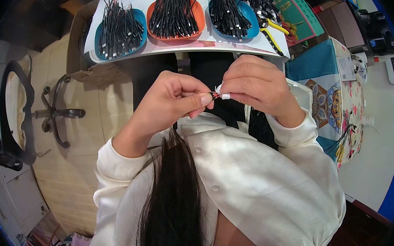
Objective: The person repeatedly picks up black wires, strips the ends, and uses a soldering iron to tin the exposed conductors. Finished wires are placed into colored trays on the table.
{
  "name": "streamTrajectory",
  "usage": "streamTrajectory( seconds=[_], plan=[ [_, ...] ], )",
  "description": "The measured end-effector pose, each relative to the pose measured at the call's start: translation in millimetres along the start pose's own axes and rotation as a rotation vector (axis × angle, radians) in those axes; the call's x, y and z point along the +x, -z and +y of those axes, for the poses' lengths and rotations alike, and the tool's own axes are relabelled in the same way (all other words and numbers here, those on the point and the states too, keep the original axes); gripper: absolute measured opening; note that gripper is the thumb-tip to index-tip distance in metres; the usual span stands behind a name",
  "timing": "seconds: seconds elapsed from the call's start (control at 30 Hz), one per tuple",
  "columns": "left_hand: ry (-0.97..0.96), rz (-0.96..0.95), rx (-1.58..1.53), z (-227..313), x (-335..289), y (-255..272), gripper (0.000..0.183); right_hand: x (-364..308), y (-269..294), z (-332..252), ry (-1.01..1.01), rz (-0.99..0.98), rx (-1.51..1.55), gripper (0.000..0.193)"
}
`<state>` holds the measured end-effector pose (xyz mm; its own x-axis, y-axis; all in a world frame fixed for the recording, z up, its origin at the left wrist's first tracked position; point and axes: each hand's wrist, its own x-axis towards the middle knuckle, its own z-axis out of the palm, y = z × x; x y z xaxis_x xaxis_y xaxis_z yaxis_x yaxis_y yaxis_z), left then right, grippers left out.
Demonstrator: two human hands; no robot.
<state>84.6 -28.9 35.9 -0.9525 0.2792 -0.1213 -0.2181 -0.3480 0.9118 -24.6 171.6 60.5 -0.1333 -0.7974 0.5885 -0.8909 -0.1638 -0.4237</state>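
Above my lap, both hands meet at chest height. My left hand (180, 95) pinches a thin black cable (214, 94) between thumb and forefinger, and red wire ends show at its tip. My right hand (261, 82) is closed on a small white piece (223, 95) that touches the wire ends; whether it is tape or a connector I cannot tell. Beyond my hands stand a blue tray (140, 22), an orange tray (201, 17) and another blue tray (252, 17), each heaped with short black cables. A yellow-handled cutting tool (272, 40) lies at the table's right edge.
More black cables (261, 2) are piled at the table's (167, 46) back right. A green box (300, 13) stands to the right, near a cloth-covered surface (311, 61). At the left are a cardboard box (76, 54) and a black wheeled chair (53, 110).
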Motion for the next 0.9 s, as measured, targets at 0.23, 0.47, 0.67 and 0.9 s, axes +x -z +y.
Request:
streamTrajectory(
  seconds=[0.23, 0.47, 0.67, 0.9],
  plan=[
    [-0.333, 0.066, 0.503, -1, -6, -11, 0.009, -5, -2, -6, -0.019, 0.008, 0.026, 0.020],
    [-0.909, 0.163, 1.540, -13, -7, -25, 0.023, -24, -11, -14, -0.801, -0.025, 0.722, 0.007],
    [-0.850, 0.208, 1.307, -20, -5, -22, 0.018, -33, -15, -18, -1.028, -0.020, 0.861, 0.015],
    [-0.446, 0.267, 0.744, -14, -11, -22, 0.009, -25, 0, -22, 0.023, 0.057, -0.289, 0.029]
  ],
)
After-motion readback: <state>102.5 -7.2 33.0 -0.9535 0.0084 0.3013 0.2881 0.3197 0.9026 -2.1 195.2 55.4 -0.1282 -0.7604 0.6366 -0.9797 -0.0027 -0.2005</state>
